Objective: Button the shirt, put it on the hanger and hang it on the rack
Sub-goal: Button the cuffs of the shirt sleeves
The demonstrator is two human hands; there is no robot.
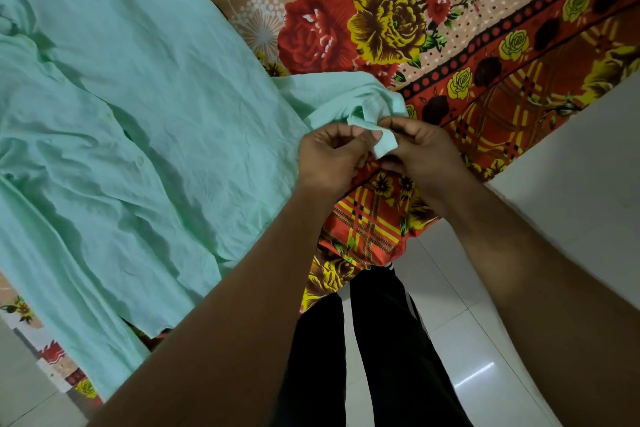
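A mint-green shirt point(131, 121) lies spread and wrinkled across a bed, its front placket with small buttons running down the left half of the view. One sleeve reaches toward the bed's near edge. My left hand point(329, 158) and my right hand point(420, 152) meet at that sleeve's cuff point(382, 142). Both pinch the cuff's folded ends between thumb and fingers, lifted a little off the bed. No hanger or rack is in view.
The bed is covered by a floral sheet point(398, 28) in red, yellow and orange; its edge runs diagonally from lower left to upper right. White floor tiles point(571, 191) lie to the right. My legs in black trousers point(374, 340) stand against the bed.
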